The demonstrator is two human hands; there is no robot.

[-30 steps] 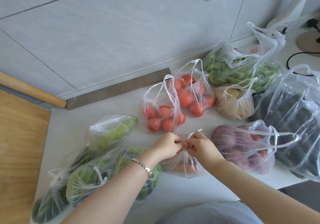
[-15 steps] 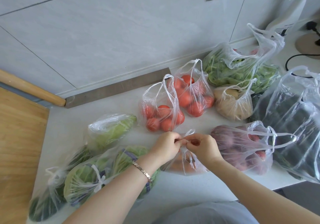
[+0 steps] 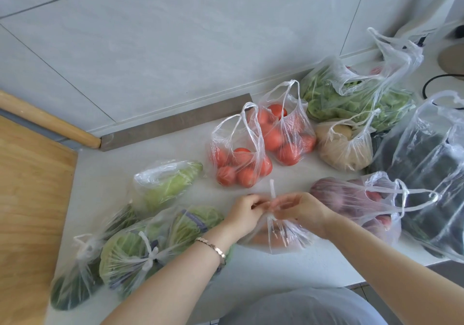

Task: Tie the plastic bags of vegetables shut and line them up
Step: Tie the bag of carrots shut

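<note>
Our left hand and right hand each pinch a handle of the bag; we should draw both ends apart evenly; the knot must seat low, without tearing the film.

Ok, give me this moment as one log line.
step: knotting | bag: on counter | left hand: pinches its handle | right hand: pinches its handle | tomato bags: untied

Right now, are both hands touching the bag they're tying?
Touching. The head view shows the left hand and right hand both pinching the twisted handles of the bag.
</note>
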